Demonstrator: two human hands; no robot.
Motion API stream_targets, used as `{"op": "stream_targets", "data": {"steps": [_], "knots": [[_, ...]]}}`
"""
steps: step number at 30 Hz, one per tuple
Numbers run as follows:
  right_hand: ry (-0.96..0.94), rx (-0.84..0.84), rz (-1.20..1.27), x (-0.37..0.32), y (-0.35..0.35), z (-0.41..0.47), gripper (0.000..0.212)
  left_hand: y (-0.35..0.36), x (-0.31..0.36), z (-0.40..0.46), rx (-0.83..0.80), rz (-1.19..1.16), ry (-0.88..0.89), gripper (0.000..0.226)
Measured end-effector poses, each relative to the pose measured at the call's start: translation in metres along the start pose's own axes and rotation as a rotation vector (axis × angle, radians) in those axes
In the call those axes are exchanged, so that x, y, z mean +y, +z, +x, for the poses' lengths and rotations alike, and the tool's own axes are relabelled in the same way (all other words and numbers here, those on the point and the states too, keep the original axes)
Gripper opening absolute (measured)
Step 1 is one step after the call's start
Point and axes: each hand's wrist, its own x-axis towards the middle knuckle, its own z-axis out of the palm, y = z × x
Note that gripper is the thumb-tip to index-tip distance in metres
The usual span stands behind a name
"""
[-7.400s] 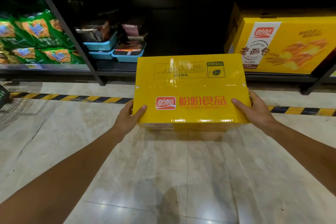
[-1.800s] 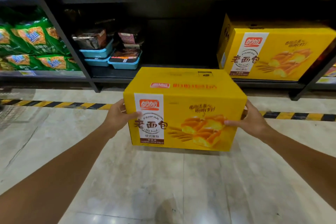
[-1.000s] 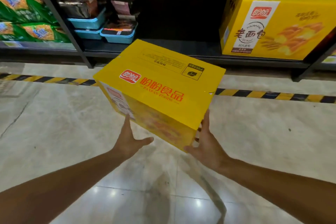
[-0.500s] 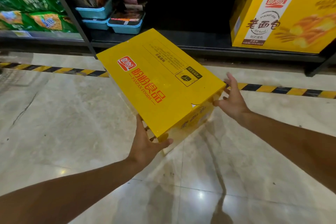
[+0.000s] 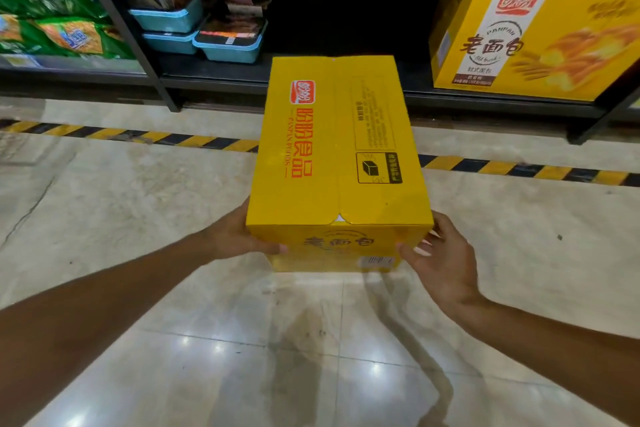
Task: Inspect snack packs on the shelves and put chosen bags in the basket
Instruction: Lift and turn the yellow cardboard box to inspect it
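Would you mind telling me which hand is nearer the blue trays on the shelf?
Left. The left hand is below the blue trays; the right hand is farther right.

A dark metal shelf [image 5: 221,74] ran across the top of the frame. Green snack bags [image 5: 52,10] lay on its section at the upper left. Right of a slanted upright, blue trays [image 5: 228,45] with dark packs sat stacked on the bottom board. At the upper right a yellow bread carton [image 5: 533,35] stood on it. Below, the glossy tiled floor [image 5: 138,218] carried a yellow-and-black striped tape [image 5: 131,136] running across the frame.
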Motion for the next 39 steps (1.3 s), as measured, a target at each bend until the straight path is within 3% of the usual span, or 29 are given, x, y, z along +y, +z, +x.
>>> {"op": "stream_targets", "data": {"steps": [4, 7, 9, 12, 14, 17, 21, 25, 31, 39], "knots": [[0.082, -0.194, -0.081, 0.003, -0.015, 0.015, 0.099, 0.003, 0.002, 0.007, 0.029, -0.005, 0.025, 0.097], [0.128, -0.381, -0.125, 0.003, -0.015, 0.025, 0.122, 0.014, -0.002, 0.003, 0.094, -0.057, -0.003, 0.118], [0.099, -0.358, -0.148, 0.004, -0.012, 0.025, 0.106, 0.016, 0.0, 0.002, 0.14, -0.1, 0.008, 0.132], [0.012, -0.296, -0.174, -0.003, -0.016, 0.023, 0.078, 0.013, 0.015, -0.003, 0.175, -0.077, 0.042, 0.109], [-0.048, -0.247, -0.203, -0.018, -0.024, 0.026, 0.069, 0.006, 0.032, -0.005, 0.192, -0.026, 0.07, 0.092], [-0.161, -0.079, -0.258, -0.051, -0.038, 0.043, 0.057, -0.005, 0.065, -0.006, 0.314, 0.01, 0.146, 0.098], [-0.241, 0.151, -0.258, -0.095, -0.054, 0.068, 0.055, -0.015, 0.103, 0.0, 0.454, 0.003, 0.266, 0.082], [-0.264, 0.151, -0.239, -0.105, -0.053, 0.079, 0.056, -0.019, 0.114, 0.008, 0.449, -0.046, 0.274, 0.069], [-0.214, -0.032, 0.015, -0.099, -0.033, 0.08, 0.067, -0.005, 0.115, 0.01, 0.439, -0.188, 0.257, 0.068], [-0.239, -0.037, 0.054, -0.095, -0.035, 0.082, 0.06, -0.003, 0.114, 0.009, 0.431, -0.203, 0.271, 0.058]]}}
